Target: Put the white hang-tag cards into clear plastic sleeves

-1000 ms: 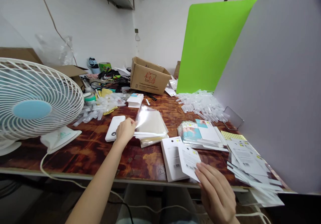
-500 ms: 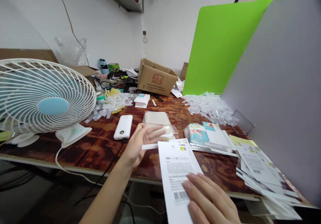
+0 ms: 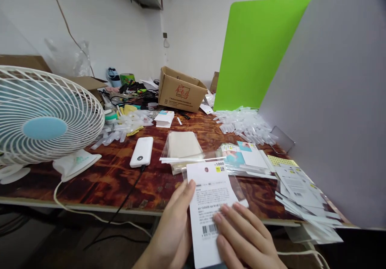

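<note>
A white printed card with a punched hole and a barcode stands tilted in front of me. My left hand grips its left edge, thumb on the front and fingers behind. Over the lower right of the card lie the fingers of my right hand, closed on it; the thumb is hidden. A clear plastic bag shows behind the card and sticks out past its right edge. Whether the card is partly inside it, I cannot tell. Just beyond my hands lies a pile of clear bags.
Packed cards are stacked right of the bags, with loose printed cards near the right edge. Small translucent plastic pieces are heaped behind. A white power bank, a fan and a cardboard box stand around. A green panel rises behind.
My left hand has come back from the bag pile, bringing a clear bag, and now grips the card's left edge. My right hand still holds the card. The view has shifted slightly right.
</note>
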Motion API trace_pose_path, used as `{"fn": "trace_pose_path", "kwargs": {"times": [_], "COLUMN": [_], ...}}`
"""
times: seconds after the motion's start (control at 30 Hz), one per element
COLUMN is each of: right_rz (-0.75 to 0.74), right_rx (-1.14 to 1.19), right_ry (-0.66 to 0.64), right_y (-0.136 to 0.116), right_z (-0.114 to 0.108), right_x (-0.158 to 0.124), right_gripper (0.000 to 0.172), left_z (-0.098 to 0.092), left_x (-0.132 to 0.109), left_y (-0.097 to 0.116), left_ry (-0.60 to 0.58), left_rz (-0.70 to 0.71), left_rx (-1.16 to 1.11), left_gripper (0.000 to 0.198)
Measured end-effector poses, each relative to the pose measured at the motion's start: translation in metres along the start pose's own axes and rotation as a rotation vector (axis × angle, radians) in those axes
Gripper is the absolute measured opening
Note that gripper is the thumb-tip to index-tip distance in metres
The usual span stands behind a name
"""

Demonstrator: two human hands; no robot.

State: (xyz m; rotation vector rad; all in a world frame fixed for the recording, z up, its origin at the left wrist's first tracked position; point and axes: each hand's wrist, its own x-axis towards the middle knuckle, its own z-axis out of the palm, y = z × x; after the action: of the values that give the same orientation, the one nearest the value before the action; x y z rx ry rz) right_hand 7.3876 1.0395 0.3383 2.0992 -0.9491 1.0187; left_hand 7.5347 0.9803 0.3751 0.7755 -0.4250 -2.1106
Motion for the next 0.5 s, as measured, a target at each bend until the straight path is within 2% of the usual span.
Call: {"fn": "trace_pose_path", "kwargs": {"times": [0.13,0.3,0.4,0.5], "right_rz": [0.086,0.200,0.310,0.485], "right_rx": [-0.005,0.090,0.201,0.253], "right_ry": [0.021,-0.144,-0.098,-0.011], "right_y": [0.004,-0.002,-0.008,-0.011], "right_z": [0.007,0.009,0.008,0.008], "right_x": [-0.020,-0.026,-0.019,-0.013], "right_gripper": [0.021,0.034,0.026,0.021], "left_z": [-0.015,-0.039,-0.047,-0.052], "left_x": [-0.009,-0.010,-0.017,-0.030], "left_y": [-0.011,-0.017,-0.020,-0.022], "left_ry": [-0.023,0.018,0.060,0.154], "left_rz": [0.000,0.083,0.115,0.109], "left_rx": [0.116,0.303,0.455,0.638], "left_gripper": [0.032,0.044,0.049,0.050]}}
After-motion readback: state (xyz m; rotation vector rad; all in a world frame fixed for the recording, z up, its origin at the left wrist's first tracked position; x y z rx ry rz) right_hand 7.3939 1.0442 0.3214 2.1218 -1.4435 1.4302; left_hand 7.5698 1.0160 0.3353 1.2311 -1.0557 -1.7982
